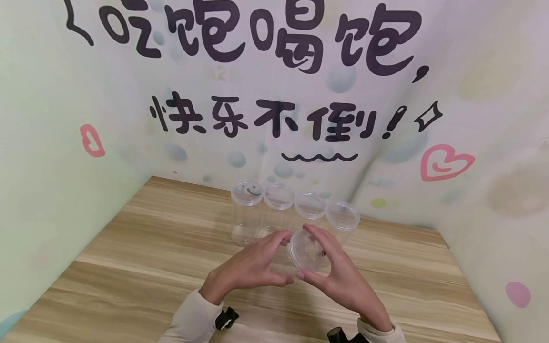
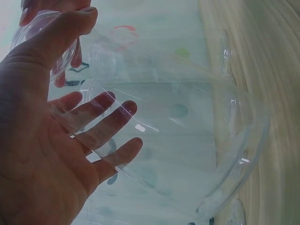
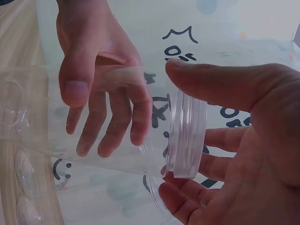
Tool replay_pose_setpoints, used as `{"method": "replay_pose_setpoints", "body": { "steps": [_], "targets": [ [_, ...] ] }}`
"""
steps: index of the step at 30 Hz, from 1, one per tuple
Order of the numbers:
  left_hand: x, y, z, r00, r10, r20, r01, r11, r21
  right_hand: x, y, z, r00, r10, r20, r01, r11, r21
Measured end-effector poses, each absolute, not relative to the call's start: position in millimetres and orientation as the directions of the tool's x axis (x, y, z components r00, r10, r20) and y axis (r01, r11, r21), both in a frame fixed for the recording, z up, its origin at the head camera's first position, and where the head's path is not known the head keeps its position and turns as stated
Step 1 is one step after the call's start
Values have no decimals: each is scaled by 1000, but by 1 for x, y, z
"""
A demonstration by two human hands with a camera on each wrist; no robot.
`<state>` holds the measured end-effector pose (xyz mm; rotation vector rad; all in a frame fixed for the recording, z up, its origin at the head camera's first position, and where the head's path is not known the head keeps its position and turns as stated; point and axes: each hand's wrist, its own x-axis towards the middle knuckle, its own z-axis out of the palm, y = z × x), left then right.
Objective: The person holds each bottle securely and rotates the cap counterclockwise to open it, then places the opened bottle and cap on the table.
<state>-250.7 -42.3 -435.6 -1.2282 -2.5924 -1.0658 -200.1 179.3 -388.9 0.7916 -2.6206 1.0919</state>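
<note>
My right hand (image 1: 343, 274) pinches the lidded end of a clear plastic jar (image 1: 304, 252) between thumb and fingers, above the wooden table. In the right wrist view the ridged clear lid (image 3: 187, 136) sits between those fingers. The jar's see-through body slants away and down to its rounded base (image 2: 243, 159) in the left wrist view. My left hand (image 1: 257, 262) is on the other side, thumb apart and fingers spread, mostly straight. Its fingers (image 2: 117, 112) show through the jar wall beside the body.
Several similar clear lidded jars (image 1: 246, 224) stand upright in a row just behind my hands. The wood-grain table (image 1: 141, 247) meets a printed fabric backdrop (image 1: 240, 162) with black lettering. Fabric walls also flank the table on both sides.
</note>
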Motion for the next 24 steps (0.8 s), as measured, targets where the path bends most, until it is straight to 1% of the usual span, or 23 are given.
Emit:
{"method": "replay_pose_setpoints", "body": {
  "steps": [4, 9, 16, 19, 24],
  "targets": [
    [-250, -43, -436, -680, 640, 357, 707, 443, 552, -200, 179, -390, -837, -395, 379, -547, 590, -594],
    [-249, -41, -436, -691, 610, 388, 711, 473, 521, -201, 174, -395, -826, -318, 466, -546, 659, -517],
    [-248, -36, -439, -667, 605, 435, 744, 511, 430, -197, 165, -397, -846, -174, 504, -427, 788, -443],
    [-248, -36, -439, -665, 604, 439, 747, 527, 406, -197, 163, -397, -847, -138, 513, -392, 813, -429],
    [-248, -36, -439, -668, 600, 440, 744, 533, 402, -197, 160, -397, -857, -108, 505, -343, 850, -401]
  ]
}}
